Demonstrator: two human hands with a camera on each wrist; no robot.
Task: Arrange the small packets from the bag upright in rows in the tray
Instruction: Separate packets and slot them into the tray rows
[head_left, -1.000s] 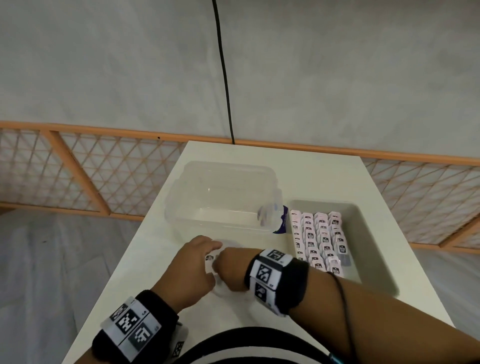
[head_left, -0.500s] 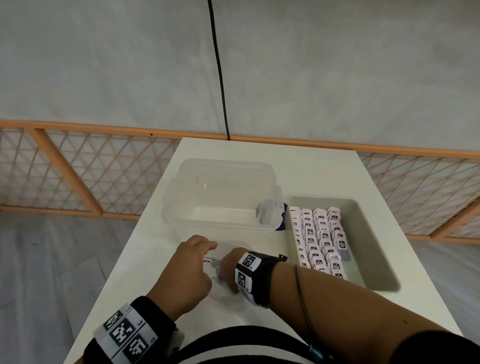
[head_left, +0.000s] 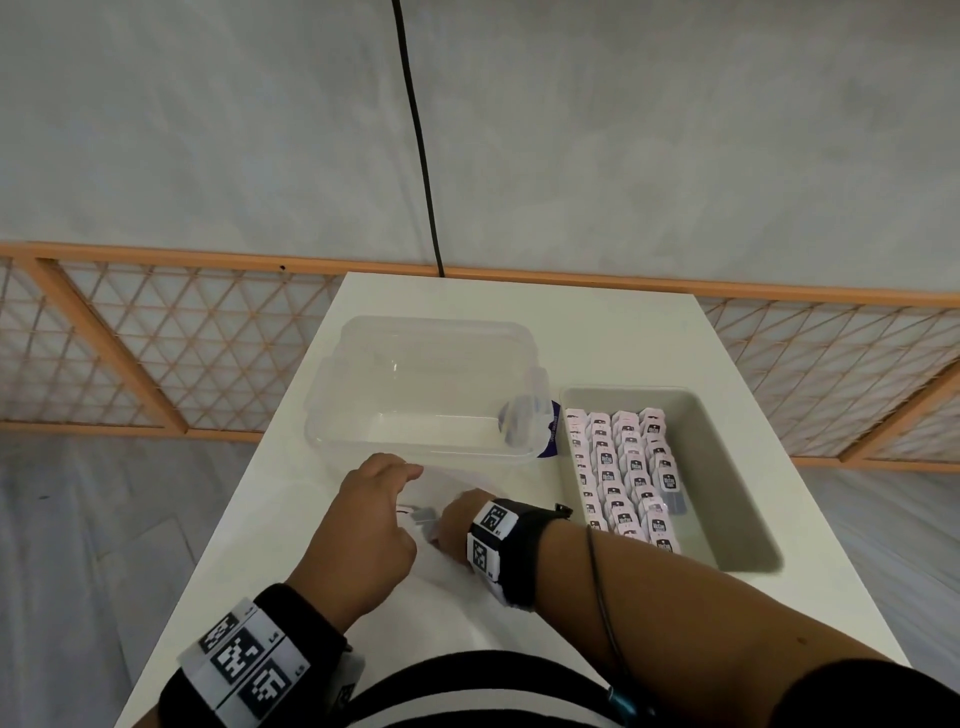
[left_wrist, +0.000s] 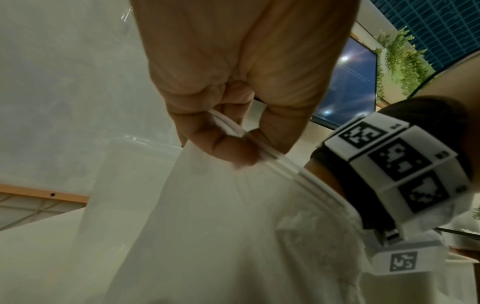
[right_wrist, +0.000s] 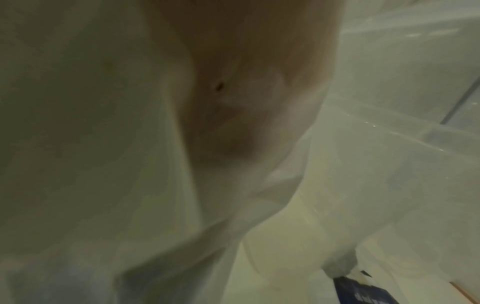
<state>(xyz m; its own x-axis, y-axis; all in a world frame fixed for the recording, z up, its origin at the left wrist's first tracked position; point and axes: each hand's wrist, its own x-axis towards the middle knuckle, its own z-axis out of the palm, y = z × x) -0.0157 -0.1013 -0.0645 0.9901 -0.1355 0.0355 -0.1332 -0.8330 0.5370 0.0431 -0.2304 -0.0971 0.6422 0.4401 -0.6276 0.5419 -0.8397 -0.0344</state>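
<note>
A translucent white zip bag (head_left: 441, 564) lies on the table in front of me. My left hand (head_left: 371, 522) pinches the bag's zip rim (left_wrist: 270, 158) between thumb and curled fingers and holds the mouth up. My right hand (head_left: 457, 519) is inside the bag up to the wrist. Its fingers are hidden in the head view and only a blur behind the film in the right wrist view (right_wrist: 233, 107). To the right, the grey tray (head_left: 727, 467) holds several rows of small pink packets (head_left: 623, 467) standing upright against its left side.
A clear plastic tub (head_left: 431, 395) stands just beyond my hands, left of the tray. A blue-printed item (head_left: 551, 431) is wedged between tub and tray. The tray's right half is bare. An orange lattice rail runs behind the table.
My right wrist has slid left and deeper into the bag. The left hand keeps its pinch on the rim in about the same spot.
</note>
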